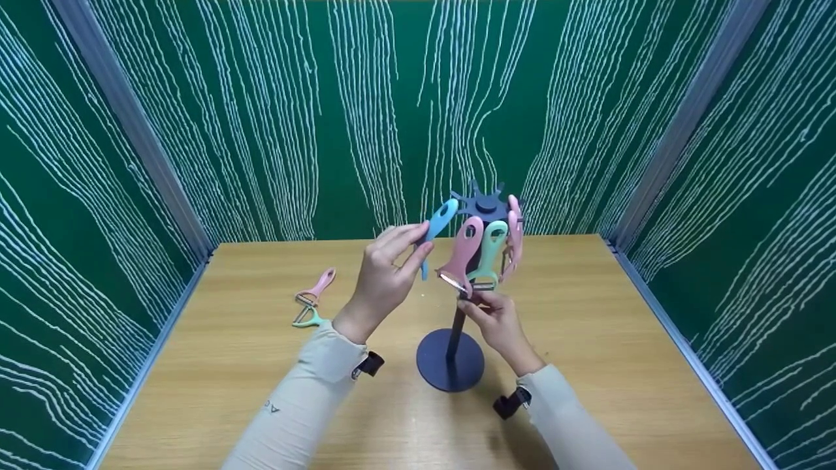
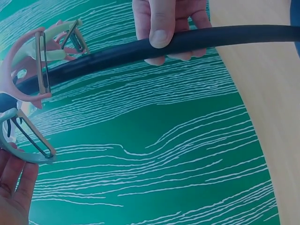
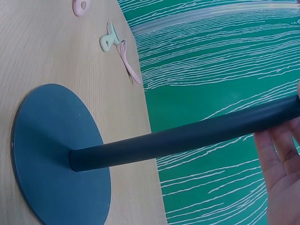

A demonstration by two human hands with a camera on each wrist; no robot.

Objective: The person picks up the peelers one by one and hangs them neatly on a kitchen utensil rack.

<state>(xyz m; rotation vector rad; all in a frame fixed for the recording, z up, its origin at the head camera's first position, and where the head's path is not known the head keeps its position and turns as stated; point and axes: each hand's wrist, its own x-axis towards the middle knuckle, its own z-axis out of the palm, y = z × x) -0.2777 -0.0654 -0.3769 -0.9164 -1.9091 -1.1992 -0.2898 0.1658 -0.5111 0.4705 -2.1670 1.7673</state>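
So the left hand (image 1: 385, 271), just left of the middle of the head view, is pinching a blue peeler (image 1: 437, 225) between fingers and thumb, handle loop up. That loop is right by the left side of the dark rack top (image 1: 486, 205); honestly can't tell from this angle if it's touching one of the arms or just in front of it.

The right hand (image 1: 496, 316), right of centre, has its thumb and fingers around the dark pole (image 1: 455, 333) just under the hanging stuff. The pole stands on a round base (image 1: 450, 375) at lower centre.

Already on the rack: a pink peeler (image 1: 465, 251) at the front, a mint green peeler (image 1: 490, 254) just beside it, and more pink handles (image 1: 516, 238) bunched at the right side.

Over on the left of the frame, a second pink peeler (image 1: 322, 282) and a second green peeler (image 1: 313, 318) lie on the wooden table (image 1: 620, 313), blade ends together. A pink handle end (image 3: 81, 6) also pokes in at the top edge of the right wrist view. Green walls (image 1: 353, 98) with wavy white lines fill the upper frame.
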